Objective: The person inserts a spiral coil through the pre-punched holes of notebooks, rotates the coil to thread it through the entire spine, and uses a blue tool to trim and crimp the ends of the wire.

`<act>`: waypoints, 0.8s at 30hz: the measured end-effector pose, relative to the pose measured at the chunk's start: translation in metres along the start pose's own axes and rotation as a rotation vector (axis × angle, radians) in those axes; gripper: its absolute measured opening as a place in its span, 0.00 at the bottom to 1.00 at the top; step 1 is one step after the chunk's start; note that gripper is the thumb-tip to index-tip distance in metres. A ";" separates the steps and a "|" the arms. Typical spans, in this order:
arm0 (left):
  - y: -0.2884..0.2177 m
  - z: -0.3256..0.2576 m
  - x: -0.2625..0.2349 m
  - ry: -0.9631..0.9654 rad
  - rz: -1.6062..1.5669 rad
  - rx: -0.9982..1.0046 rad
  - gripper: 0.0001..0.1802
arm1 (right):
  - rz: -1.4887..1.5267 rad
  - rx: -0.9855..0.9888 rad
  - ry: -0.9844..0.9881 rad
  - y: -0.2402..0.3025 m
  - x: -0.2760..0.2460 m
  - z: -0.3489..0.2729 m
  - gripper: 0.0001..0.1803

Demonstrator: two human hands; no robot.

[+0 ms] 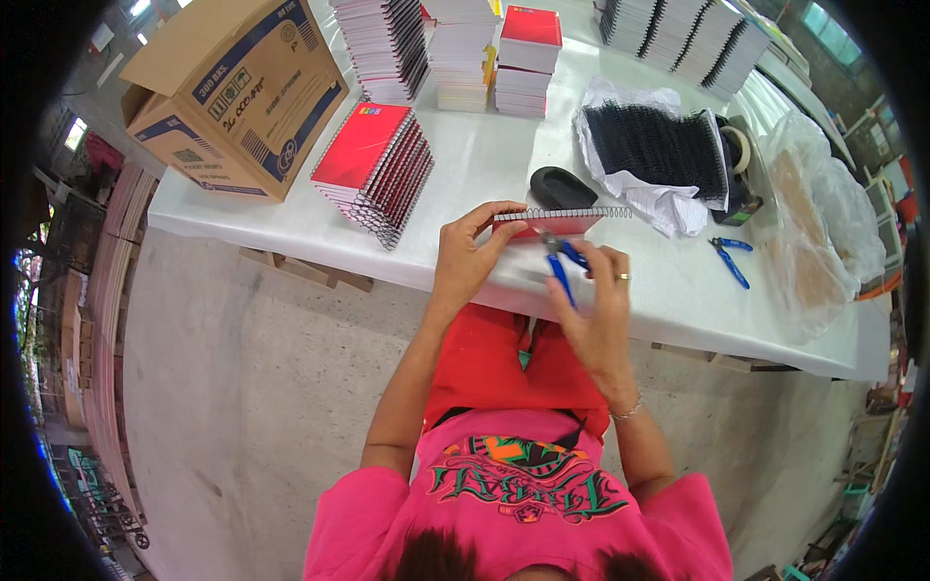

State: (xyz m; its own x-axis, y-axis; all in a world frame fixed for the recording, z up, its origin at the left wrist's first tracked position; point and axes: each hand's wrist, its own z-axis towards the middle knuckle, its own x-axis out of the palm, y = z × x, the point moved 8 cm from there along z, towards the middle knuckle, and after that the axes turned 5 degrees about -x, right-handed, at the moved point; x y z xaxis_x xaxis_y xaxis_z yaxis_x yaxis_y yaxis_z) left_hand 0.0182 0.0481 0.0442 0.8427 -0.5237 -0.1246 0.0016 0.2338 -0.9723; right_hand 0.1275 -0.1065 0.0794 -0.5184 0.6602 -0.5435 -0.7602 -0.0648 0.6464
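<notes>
At the table's near edge my left hand grips a red notebook by its left end, fingers behind and thumb in front. The notebook stands on edge with its wire spiral upward, and the spiral runs out past the cover on the right. My right hand is closed round blue-handled pliers, their jaws close to the notebook's spiral edge at the left part. Whether the jaws touch the wire I cannot tell. Just behind the notebook lies a black, rounded, hollow object.
Left are a stack of red spiral notebooks and an open cardboard box. Taller book stacks stand behind. Black spiral coils lie on white paper at right, near a tape roll, second blue pliers and plastic bags.
</notes>
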 end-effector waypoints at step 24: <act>-0.023 -0.029 0.003 -0.177 0.256 0.156 0.19 | 1.458 0.816 0.671 0.009 0.062 -0.015 0.17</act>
State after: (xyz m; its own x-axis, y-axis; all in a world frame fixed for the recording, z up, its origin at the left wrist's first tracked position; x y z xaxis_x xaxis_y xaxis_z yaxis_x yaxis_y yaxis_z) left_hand 0.0056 0.0174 0.0608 0.9065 -0.2850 -0.3115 -0.1516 0.4689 -0.8701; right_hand 0.0828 -0.0776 0.0438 -0.7357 0.0170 0.6771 0.6622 0.2278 0.7138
